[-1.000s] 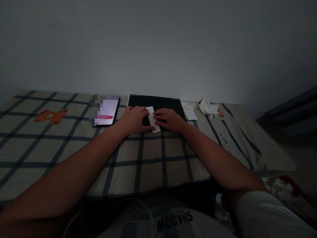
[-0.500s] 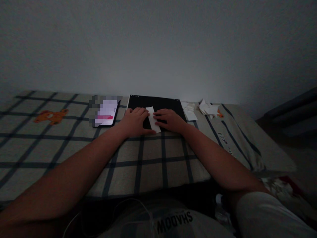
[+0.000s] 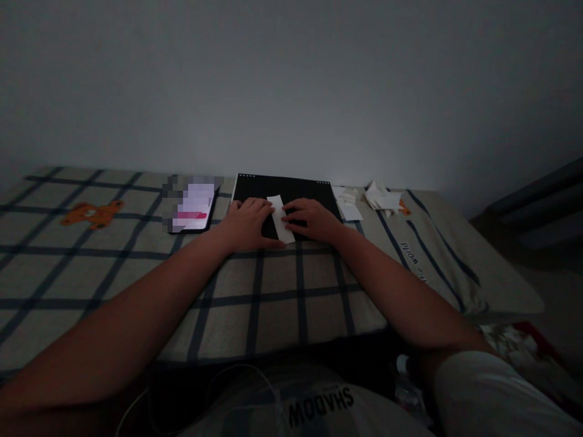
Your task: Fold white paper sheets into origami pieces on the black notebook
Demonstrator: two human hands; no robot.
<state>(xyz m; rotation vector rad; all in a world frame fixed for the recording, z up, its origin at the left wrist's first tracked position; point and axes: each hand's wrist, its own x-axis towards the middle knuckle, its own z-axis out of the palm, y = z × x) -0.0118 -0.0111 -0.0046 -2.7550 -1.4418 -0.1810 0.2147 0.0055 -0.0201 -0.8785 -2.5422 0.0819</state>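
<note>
A narrow white strip of paper (image 3: 280,220) lies flat on a black notebook-like board (image 3: 282,186) with small white marks at its far corners. My left hand (image 3: 249,223) rests over the board's left part, its fingertips at the strip's left edge and its thumb at the near end. On the other side, my right hand (image 3: 314,220) has its fingers spread, with the tips touching the strip's right edge. Both hands lie fairly flat, neither wrapped around anything. Part of the board is hidden under them.
Left of the board lies a phone or tablet (image 3: 194,209) with a lit screen. A few white paper pieces (image 3: 348,204) and a crumpled paper pile (image 3: 382,198) are to the right. A checked cloth (image 3: 277,279) covers the table, against a wall (image 3: 282,91). A plastic bottle (image 3: 407,388) stands below.
The hands and the paper strip hold nearly the same position. Only a very slight shift of the whole view shows.
</note>
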